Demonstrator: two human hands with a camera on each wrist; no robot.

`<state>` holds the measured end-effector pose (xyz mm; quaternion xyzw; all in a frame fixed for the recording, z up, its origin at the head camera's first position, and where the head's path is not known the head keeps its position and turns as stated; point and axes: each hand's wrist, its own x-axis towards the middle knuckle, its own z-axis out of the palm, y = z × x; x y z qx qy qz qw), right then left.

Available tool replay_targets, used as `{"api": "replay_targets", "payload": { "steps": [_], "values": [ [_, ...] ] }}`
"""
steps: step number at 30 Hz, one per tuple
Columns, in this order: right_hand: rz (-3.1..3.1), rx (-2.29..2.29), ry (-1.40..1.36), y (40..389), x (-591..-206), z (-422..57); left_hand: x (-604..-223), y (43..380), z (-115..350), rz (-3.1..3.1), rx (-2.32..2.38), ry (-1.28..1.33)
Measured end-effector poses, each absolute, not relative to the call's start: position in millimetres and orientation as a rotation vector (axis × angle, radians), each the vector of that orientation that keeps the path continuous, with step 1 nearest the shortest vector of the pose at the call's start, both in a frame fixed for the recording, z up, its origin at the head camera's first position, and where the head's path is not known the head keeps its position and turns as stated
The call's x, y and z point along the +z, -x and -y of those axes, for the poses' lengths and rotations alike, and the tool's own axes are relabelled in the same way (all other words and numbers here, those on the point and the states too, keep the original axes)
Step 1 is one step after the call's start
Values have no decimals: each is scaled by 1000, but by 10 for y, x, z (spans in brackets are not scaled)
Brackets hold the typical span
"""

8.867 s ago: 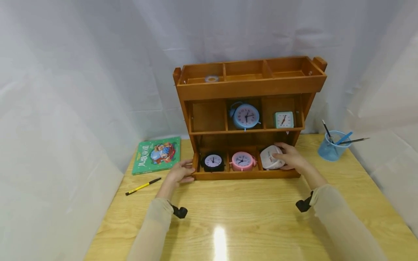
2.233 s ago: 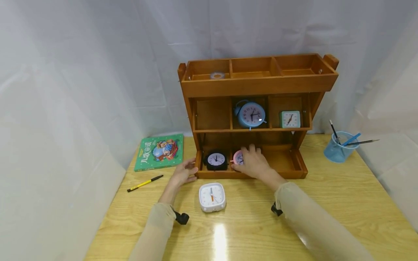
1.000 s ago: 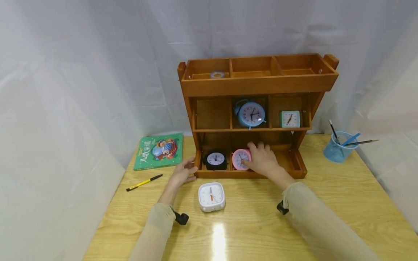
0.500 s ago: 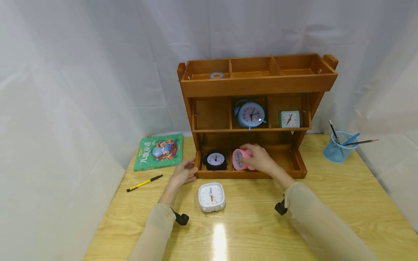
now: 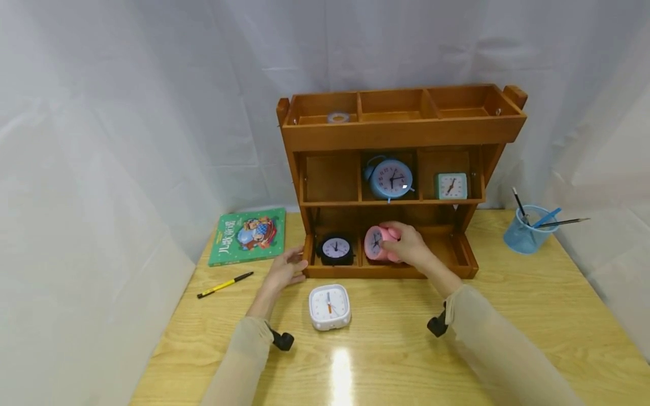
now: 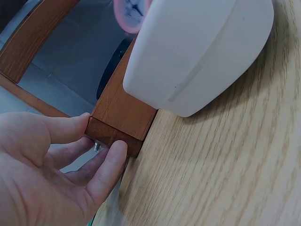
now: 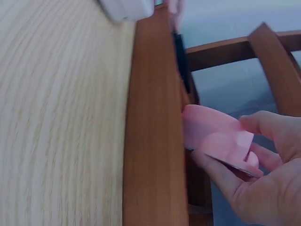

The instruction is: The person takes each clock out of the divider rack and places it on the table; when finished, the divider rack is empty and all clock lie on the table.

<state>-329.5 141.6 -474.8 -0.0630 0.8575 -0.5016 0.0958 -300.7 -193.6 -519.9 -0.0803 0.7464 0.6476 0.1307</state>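
My right hand pinches a pink alarm clock between thumb and fingers in the middle bottom compartment of a wooden shelf. In the right wrist view the clock is tilted just behind the front board, its face hidden. My left hand holds the left end of the bottom tray; the left wrist view shows thumb and fingertips against the board's corner. A black alarm clock sits in the bottom left compartment. On the table before the shelf lies a white square clock, face up.
A blue alarm clock and a small green clock stand on the middle tier. A tape roll lies in the top tier. Left are a green book and a yellow pen; right, a blue pen holder.
The white clock has gone from the bottom right compartment to the table. My right hand has since taken hold of the pink clock, turned it and shifted it slightly right. My left hand stays put.
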Motion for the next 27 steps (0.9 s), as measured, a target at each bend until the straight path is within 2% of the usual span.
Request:
{"api": "replay_targets", "payload": {
  "steps": [11, 20, 27],
  "values": [
    [-1969, -1987, 139, 3183, -4570, -1642, -5203, 3017, 1919, -2186, 1869, 252],
    [-1693, -2045, 189, 2961, -4425, -1737, -5195, 3012, 1915, -2190, 1866, 252],
    [-1666, -1970, 360, 2774, -4402, -1846, -5177, 3003, 1916, -2191, 1859, 236]
  ]
}}
